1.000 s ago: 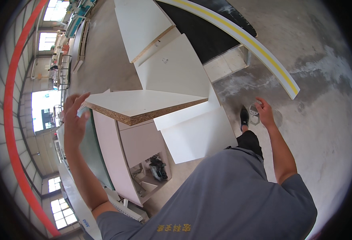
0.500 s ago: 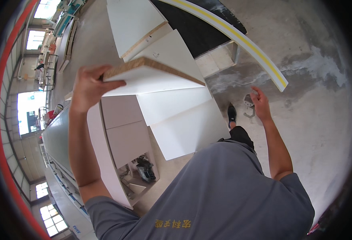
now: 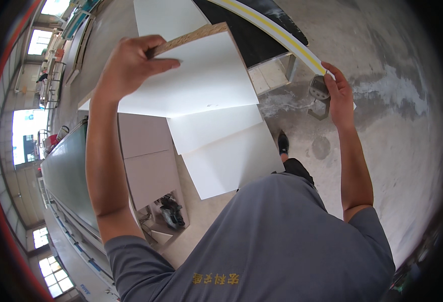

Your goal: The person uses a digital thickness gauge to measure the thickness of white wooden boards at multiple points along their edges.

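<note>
Head view: the white-faced particleboard panel lies directly to the right of the left hand, tilted up, its raw top edge slanting away from the fingers toward a far corner. Which side is its long axis I cannot tell from this angle. The left hand is much the nearer one; the right hand is well apart, out beyond the panel's far side. The left fingers are closed over that raw edge in a firm pinch, thumb flat on the white face. The right hand is loosely curled round a C-framed handheld gauge, which juts out on its thumb side with the hooked arm hanging below. A white strip with a yellow stripe runs behind the right fingertips; whether they touch it I cannot tell.

The panel's face is smooth and pale, its core coarse, tan and flaky. Nearer the body than the left hand's panel are plain white boards, flat and straight-edged, overlapping. Below the left hand is a pinkish-grey cabinet, and beyond the right hand spreads stained, matt concrete floor
</note>
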`<control>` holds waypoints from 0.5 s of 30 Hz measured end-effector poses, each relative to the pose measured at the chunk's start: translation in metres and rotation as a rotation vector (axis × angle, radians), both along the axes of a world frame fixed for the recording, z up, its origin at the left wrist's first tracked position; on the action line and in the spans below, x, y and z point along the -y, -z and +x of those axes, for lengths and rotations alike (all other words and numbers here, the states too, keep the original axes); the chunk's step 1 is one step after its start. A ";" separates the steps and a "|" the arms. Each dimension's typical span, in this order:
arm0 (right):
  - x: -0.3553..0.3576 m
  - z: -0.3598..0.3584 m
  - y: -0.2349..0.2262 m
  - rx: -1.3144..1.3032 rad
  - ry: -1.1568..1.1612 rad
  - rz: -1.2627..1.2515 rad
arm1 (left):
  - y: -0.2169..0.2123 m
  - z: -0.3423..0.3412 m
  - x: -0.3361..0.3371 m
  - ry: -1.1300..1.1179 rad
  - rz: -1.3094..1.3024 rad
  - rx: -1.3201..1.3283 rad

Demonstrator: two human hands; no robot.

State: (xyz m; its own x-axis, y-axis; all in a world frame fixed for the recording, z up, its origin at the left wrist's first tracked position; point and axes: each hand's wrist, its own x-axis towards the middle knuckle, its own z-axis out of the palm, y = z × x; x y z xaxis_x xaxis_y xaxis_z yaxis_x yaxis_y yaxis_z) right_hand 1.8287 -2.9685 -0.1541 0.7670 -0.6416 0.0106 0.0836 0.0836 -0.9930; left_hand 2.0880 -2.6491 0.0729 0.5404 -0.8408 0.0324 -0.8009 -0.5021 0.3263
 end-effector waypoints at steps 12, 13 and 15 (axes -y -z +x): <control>-0.051 0.062 0.187 -0.479 -0.885 -0.887 | 0.019 0.043 0.027 -0.112 -0.225 -0.080; -0.056 0.068 0.192 -0.446 -0.893 -0.949 | 0.019 0.045 0.026 -0.109 -0.230 -0.103; -0.062 0.088 0.192 -0.577 -1.058 -0.917 | 0.020 0.049 0.024 -0.103 -0.240 -0.149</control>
State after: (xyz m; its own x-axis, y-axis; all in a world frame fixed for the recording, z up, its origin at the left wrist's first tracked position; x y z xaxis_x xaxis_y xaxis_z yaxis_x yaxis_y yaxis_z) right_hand 1.9171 -2.9065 -0.3461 0.8959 0.2528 -0.3652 -0.0240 -0.7934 -0.6082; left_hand 2.1371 -2.6727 0.0534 0.6359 -0.7595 0.1370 -0.6841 -0.4725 0.5557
